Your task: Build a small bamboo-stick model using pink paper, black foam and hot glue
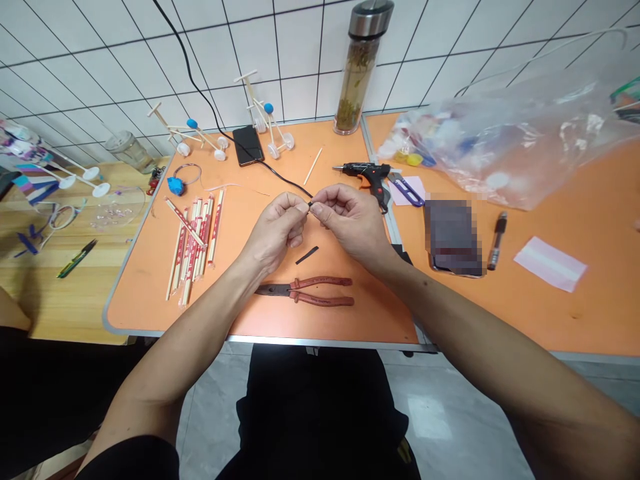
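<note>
My left hand (280,223) and my right hand (347,217) meet above the orange table, closed in a pinch. Between their fingertips shows a small black piece (310,204), mostly hidden by the fingers. A black cord (285,179) comes down from the wall side and reaches the fingertips; whether the piece belongs to it I cannot tell. Below the hands lies a short black strip (307,255). Closer to me, pliers with red handles (323,281) rest on the table, their jaws pointing left.
Wrapped chopsticks (193,247) lie left. Behind stand two stick tricycle models (270,127), a phone (247,145) and a tea bottle (355,80). Right are a glue gun (367,177), box cutter (406,189), blurred dark device (453,233), marker (497,240) and plastic bag (515,143).
</note>
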`<state>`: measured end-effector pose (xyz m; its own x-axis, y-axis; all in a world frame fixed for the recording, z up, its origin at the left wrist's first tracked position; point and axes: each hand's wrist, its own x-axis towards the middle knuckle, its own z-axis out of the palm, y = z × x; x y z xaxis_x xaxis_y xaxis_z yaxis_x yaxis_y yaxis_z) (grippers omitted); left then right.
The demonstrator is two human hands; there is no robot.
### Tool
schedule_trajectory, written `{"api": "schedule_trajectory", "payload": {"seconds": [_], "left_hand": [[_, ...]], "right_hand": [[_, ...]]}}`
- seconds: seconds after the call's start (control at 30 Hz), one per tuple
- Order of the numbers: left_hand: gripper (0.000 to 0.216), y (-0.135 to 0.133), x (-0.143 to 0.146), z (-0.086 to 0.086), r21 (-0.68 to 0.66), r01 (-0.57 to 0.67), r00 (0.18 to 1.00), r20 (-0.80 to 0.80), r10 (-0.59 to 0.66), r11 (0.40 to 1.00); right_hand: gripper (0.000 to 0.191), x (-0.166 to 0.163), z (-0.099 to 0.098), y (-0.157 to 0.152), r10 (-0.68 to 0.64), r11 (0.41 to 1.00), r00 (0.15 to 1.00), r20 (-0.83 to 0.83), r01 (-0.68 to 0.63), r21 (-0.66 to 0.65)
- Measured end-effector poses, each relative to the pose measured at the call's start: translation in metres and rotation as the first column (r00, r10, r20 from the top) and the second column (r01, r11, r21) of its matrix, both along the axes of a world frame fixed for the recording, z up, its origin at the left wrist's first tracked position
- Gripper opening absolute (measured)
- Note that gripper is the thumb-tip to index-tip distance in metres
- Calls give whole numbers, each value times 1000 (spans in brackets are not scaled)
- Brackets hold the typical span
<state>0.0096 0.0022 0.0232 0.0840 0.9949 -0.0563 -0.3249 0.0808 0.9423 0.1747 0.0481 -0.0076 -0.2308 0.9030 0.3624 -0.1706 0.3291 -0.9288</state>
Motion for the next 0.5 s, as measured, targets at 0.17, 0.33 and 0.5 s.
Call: {"api": "schedule_trajectory", "payload": {"seconds": [0.17, 0.33, 0.5], "left_hand": [[42, -1, 2, 3, -45, 10, 1000, 15, -9, 999], [42, -1, 2, 6, -115, 1, 998, 62, 6, 993], [44, 0, 0, 8, -136, 7, 996, 90, 5, 991]], "right_hand": [[57, 3, 0, 1, 1, 1000, 1000, 26, -1, 7], [55, 7, 3, 0, -17, 1000, 997, 69, 17, -3], [60, 9, 10, -4, 28, 999, 997, 75, -26, -34]]}}
